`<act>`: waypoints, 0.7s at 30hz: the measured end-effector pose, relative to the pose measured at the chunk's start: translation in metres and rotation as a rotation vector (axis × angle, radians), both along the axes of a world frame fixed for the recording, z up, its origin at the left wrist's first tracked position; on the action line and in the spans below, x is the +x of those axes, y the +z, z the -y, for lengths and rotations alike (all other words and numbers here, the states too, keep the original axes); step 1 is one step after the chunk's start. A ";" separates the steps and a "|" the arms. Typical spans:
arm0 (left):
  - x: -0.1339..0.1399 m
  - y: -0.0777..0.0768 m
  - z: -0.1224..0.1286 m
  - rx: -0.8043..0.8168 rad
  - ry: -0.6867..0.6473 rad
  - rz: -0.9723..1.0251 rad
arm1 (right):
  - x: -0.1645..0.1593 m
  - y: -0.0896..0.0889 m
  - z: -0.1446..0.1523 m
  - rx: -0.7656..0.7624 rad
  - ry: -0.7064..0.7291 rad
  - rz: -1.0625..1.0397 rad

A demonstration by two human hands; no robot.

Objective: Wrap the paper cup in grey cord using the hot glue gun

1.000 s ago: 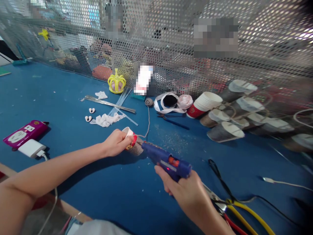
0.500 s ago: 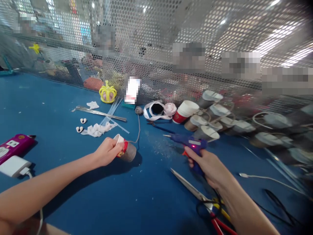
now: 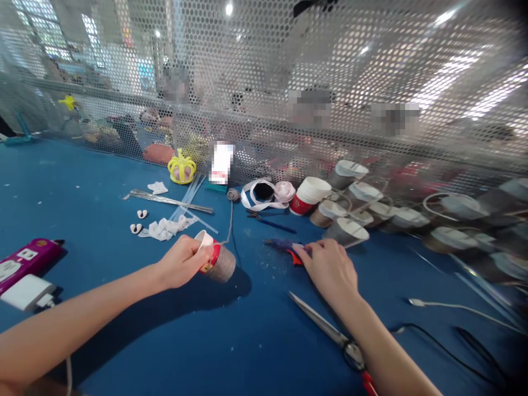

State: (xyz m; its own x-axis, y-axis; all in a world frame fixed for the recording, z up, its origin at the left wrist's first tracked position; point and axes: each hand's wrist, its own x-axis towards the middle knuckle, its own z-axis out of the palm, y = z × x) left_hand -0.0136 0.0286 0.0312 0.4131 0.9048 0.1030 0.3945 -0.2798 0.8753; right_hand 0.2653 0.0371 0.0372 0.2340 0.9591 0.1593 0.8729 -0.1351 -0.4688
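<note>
My left hand [image 3: 185,262] grips a paper cup [image 3: 224,264] tilted on its side above the blue table. Its white rim is by my thumb, a red printed band shows, and grey yarn wraps the base end. A strand of yarn [image 3: 231,223] runs from the cup back to a small grey yarn ball [image 3: 233,194]. Low over the table, my right hand [image 3: 333,269] is closed over a blue hot glue gun [image 3: 284,246] with an orange trigger. The gun is smeared by motion, its nozzle points left, and my hand hides its body. Scissors [image 3: 322,319] lie beside my right forearm.
Several yarn-wrapped cups [image 3: 347,232] stand at the right, near stacked paper cups [image 3: 311,195], white ribbon [image 3: 249,195] and pliers [image 3: 272,221]. Glue sticks [image 3: 190,198] and metal wires [image 3: 173,201] lie at back left. A perforated metal screen [image 3: 247,126] borders the table; a purple power strip [image 3: 28,261] sits left.
My right hand has lowered the glue gun toward the table and turned over it, palm down. The left hand still holds the cup, tilted slightly more. The view has tilted up a little.
</note>
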 end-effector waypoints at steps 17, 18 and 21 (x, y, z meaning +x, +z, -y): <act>0.002 -0.003 0.009 -0.004 -0.163 0.137 | -0.113 0.006 0.009 -0.318 0.454 -1.187; 0.002 -0.004 0.009 -0.027 -0.157 0.144 | -0.112 0.007 0.010 -0.317 0.467 -1.178; 0.002 -0.005 0.008 -0.098 -0.131 0.158 | -0.109 0.007 0.010 -0.312 0.530 -1.147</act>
